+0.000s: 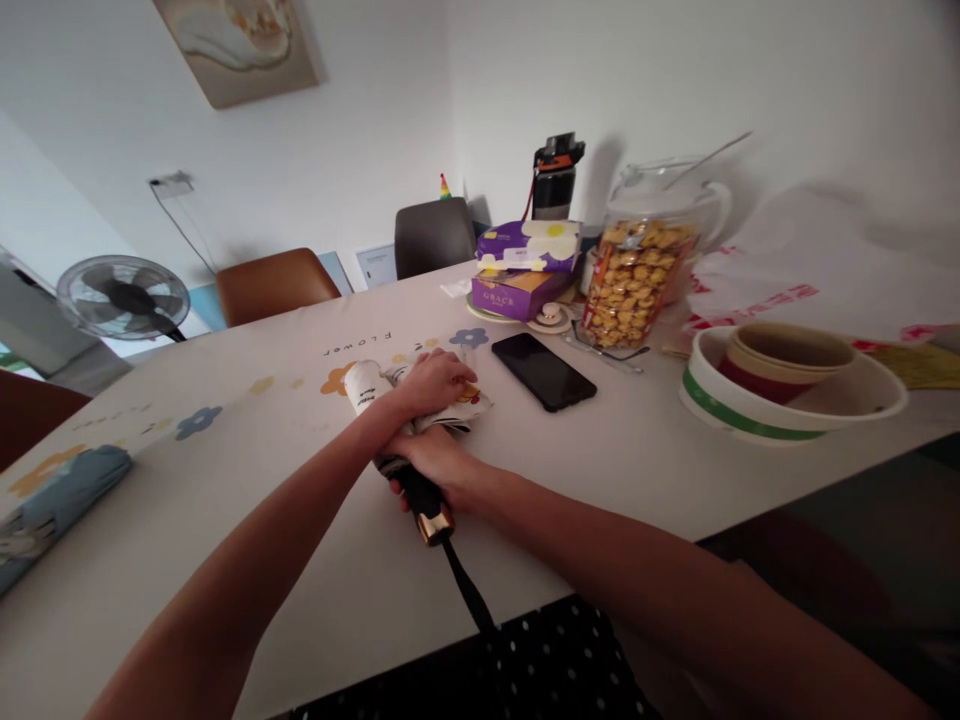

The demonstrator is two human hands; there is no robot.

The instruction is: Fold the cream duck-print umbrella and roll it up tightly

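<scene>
A folded compact umbrella (373,383) with a white patterned canopy lies on the table in front of me. My left hand (435,383) is wrapped over its bunched fabric. My right hand (435,465) is closed round its black handle, whose gold-coloured end (435,525) sticks out toward me. A black wrist strap (469,590) trails from the handle over the table's near edge.
A black phone (544,370) lies just right of the umbrella. Behind it stand purple boxes (521,275), a glass jar of snacks (637,275) and a dark bottle (555,180). Stacked bowls (787,385) sit at right, a blue cloth (52,500) at left. Chairs and a fan stand beyond.
</scene>
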